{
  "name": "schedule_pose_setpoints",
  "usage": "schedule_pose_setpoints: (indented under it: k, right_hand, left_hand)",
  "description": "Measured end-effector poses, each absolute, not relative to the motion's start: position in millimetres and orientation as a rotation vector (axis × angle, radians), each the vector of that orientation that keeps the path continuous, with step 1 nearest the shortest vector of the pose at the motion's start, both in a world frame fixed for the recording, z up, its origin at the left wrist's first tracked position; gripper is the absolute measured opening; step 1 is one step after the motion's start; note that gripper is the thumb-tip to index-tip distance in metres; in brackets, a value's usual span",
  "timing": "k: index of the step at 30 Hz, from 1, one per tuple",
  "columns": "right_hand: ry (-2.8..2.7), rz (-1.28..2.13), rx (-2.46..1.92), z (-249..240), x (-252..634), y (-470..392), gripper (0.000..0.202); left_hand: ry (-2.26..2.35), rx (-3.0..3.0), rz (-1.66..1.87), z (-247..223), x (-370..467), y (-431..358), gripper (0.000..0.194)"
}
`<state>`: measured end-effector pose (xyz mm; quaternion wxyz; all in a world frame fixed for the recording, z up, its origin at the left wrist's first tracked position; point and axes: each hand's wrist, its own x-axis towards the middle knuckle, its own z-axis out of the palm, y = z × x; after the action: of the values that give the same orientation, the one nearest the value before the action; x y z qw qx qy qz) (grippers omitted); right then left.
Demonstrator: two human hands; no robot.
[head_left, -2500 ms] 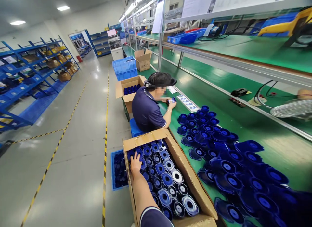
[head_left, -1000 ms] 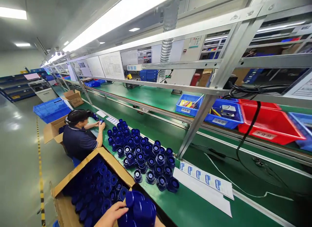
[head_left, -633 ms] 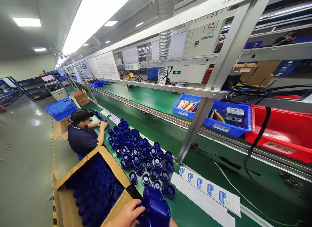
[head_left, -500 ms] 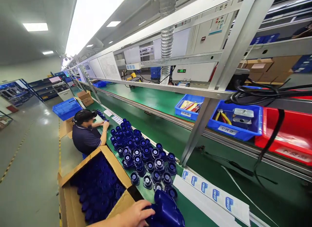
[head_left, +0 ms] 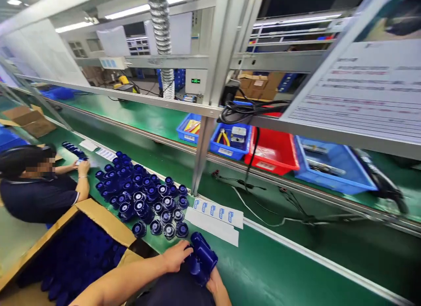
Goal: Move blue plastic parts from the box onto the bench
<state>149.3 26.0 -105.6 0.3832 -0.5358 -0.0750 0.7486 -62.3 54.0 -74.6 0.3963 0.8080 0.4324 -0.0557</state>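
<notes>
Glossy blue parts were held between both hands: left hand grasping their one side, right hand cupped against the other. Judged light, stiff, rather slippery, scuffable; best gripped around the sides, two-handed, unsqueezed.

The upright post is smooth, dully shining metal. Below it, the held blue parts look like smooth, glossy plastic, and the white sheets are paper. Left of the post, the box is matt cardboard; right of it, the red bin is shiny plastic. The green surface around its foot is smooth, softly glossy.
</notes>
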Motion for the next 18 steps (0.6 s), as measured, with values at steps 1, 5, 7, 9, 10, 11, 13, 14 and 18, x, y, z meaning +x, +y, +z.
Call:
schedule_pose_setpoints:
  k: [1,5,7,9,10,11,13,14,18]
  right_hand:
    - [-0.149,1.926,-1.374,-117.3,155.4,23.3,0.032]
    - [0.009,1.915,-1.386,-160.4,177.8,5.4,0.04]
    - [0.074,1.826,-1.408,-176.8,188.8,-7.0,0.048]
    - [0.128,1.689,-1.458,-189.1,199.6,-20.2,0.052]
    - [0.15,1.621,-1.488,-193.8,204.7,-26.7,0.052]
    - [0.168,1.562,-1.517,-197.7,209.2,-32.9,0.051]
    - [0.194,1.483,-1.571,-203.4,216.5,-43.9,0.052]
    - [0.201,1.46,-1.594,-205.3,219.1,-48.5,0.054]
    - [0.19,1.417,-1.634,-207.6,223.3,-63.1,0.059]
  left_hand:
    - [1.1,2.043,-0.181,-82.8,-53.4,56.9,0.083]
    - [1.12,2.023,-0.285,-102.5,-28.0,63.2,0.092]
    - [1.126,2.002,-0.29,-105.3,-20.5,63.9,0.087]
    - [1.121,1.969,-0.265,-105.0,-15.5,63.4,0.08]
    - [1.116,1.948,-0.24,-103.9,-13.7,62.8,0.077]
    - [1.113,1.923,-0.204,-102.4,-12.3,62.0,0.074]
    - [1.117,1.863,-0.099,-98.2,-9.7,60.6,0.071]
    - [1.122,1.826,-0.038,-95.9,-8.3,60.3,0.069]
    - [1.178,1.593,0.151,-90.9,3.2,64.5,0.056]
